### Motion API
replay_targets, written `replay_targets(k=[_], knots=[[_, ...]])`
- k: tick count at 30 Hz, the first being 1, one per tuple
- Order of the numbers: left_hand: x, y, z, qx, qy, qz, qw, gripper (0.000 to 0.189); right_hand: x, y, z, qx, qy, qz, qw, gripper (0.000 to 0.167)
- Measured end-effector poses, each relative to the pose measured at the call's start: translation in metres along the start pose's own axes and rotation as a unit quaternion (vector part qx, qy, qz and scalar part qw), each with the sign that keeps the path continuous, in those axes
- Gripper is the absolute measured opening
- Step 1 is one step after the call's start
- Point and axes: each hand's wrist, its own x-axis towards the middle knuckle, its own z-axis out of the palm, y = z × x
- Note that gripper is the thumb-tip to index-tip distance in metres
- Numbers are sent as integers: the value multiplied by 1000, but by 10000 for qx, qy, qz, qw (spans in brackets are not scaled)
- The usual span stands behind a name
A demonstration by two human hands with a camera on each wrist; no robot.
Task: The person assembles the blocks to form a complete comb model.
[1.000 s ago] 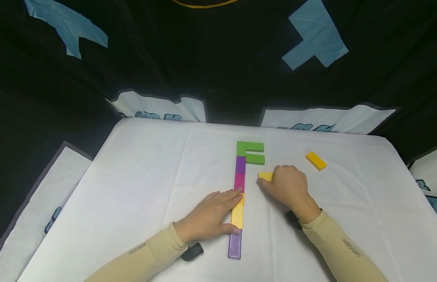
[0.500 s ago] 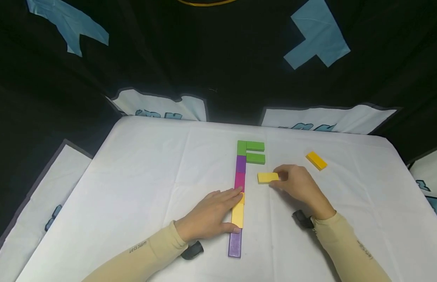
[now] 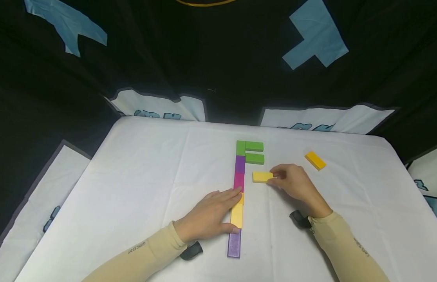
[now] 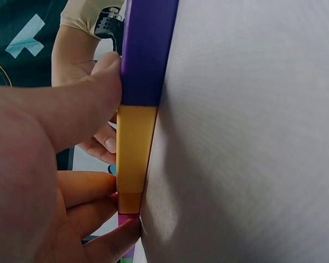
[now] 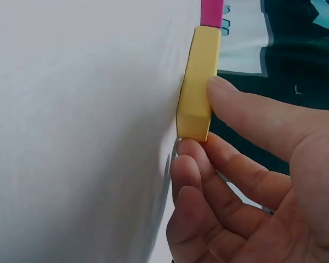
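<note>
In the head view a column of coloured blocks runs up the white cloth: light purple (image 3: 234,246), pale yellow (image 3: 236,216), orange (image 3: 241,199), magenta (image 3: 239,181), dark purple (image 3: 240,164), green (image 3: 241,148). Two more green blocks, an upper one (image 3: 254,146) and a lower one (image 3: 255,159), point right from the top. My left hand (image 3: 209,217) rests across the lower column, fingers extended, thumb at the light purple block. Thumb and fingertips of my right hand (image 3: 294,184) pinch the right end of a yellow block (image 3: 260,177), lying crosswise right of the magenta one.
A loose orange block (image 3: 315,160) lies at an angle on the white table (image 3: 141,168), beyond my right hand. Black wrist cameras sit under both wrists. A black curtain (image 3: 211,58) with blue patches hangs behind the table.
My right hand first drew back along the yellow block, uncovering more of it, then slid it left toward the column. My left hand has stayed in place.
</note>
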Motion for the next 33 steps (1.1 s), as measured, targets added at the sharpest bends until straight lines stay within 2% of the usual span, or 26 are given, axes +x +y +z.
replay_targets(k=[8, 18, 33], knots=[[0, 0, -2, -52, 4, 14, 10000, 90, 1, -7, 3, -32, 133, -170, 9998, 34], [0, 0, -1, -63, 16, 29, 10000, 90, 1, -8, 9, 34, 112, -260, 9996, 34], [-1, -1, -2, -56, 25, 58, 10000, 90, 4, -14, 16, -100, 113, -177, 9997, 36]])
